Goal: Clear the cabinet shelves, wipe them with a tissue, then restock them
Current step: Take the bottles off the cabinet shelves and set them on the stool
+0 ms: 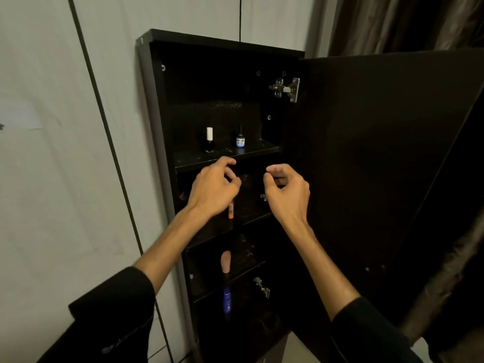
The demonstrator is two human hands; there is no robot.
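Note:
A tall dark cabinet (pixel 157 106) stands open against the wall. On its upper shelf (pixel 188 159) stand a dark bottle with a white cap (pixel 209 141) and a small bottle with a blue-white label (pixel 240 139). My left hand (pixel 213 188) and my right hand (pixel 286 191) hover just below that shelf's front edge, fingers loosely curled, holding nothing. An orange-tipped tube (pixel 230 210) peeks out under my left hand on the second shelf. Lower down sit a pink sponge-like item (pixel 225 261) and a blue bottle (pixel 226 301).
The cabinet door (pixel 379 158) is swung wide open to the right, with metal hinges (pixel 286 89) showing. A pale panelled wall (pixel 65 153) lies to the left. Brown curtains (pixel 392 22) hang behind the door at the right.

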